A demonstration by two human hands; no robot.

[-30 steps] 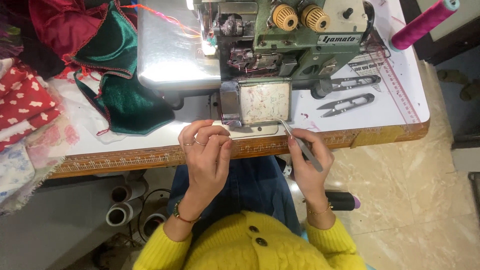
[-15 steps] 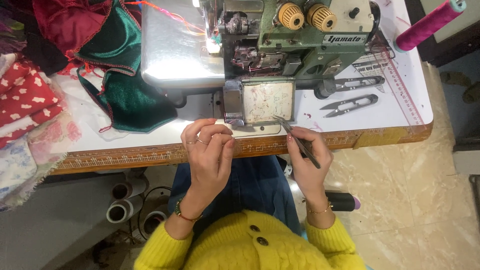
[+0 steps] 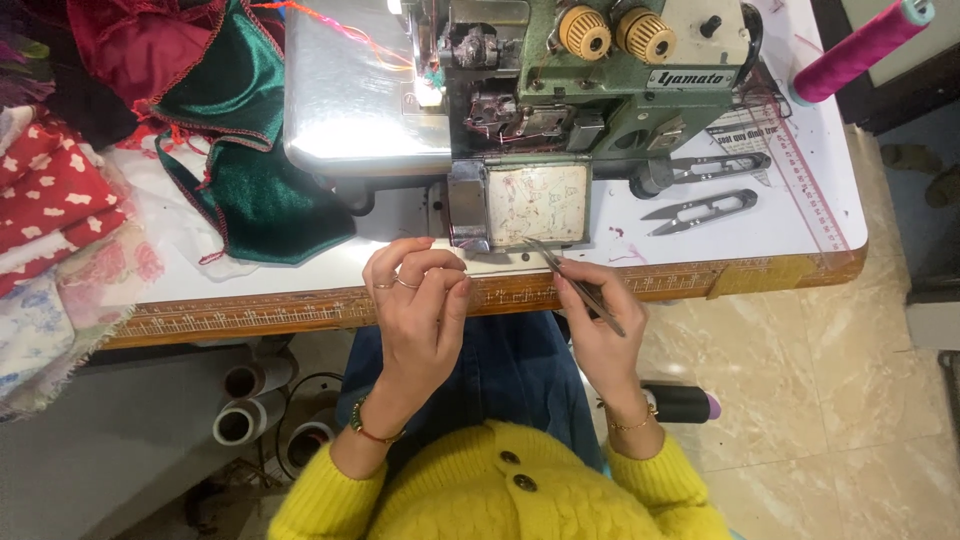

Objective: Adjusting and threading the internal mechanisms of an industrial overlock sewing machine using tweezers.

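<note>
My right hand [image 3: 598, 322] grips thin metal tweezers [image 3: 572, 283], tips pointing up-left at the lower edge of the green overlock sewing machine's [image 3: 560, 90] front cover plate [image 3: 538, 205]. My left hand [image 3: 418, 300] is curled just left of it at the table's front edge, fingertips pinched together; whether a thread lies between them is too fine to tell. Both hands hover over the wooden table edge [image 3: 300, 310], above my blue jeans and yellow sweater.
Dark green fabric [image 3: 250, 150] and red patterned cloths [image 3: 55, 190] are piled at left. Two thread snips [image 3: 700, 205] and a ruler lie right of the machine. A magenta thread cone [image 3: 860, 50] stands at the far right. Spools [image 3: 240, 420] sit under the table.
The tweezers' tips have shifted slightly up toward the machine's front plate. The left hand stays curled in about the same place.
</note>
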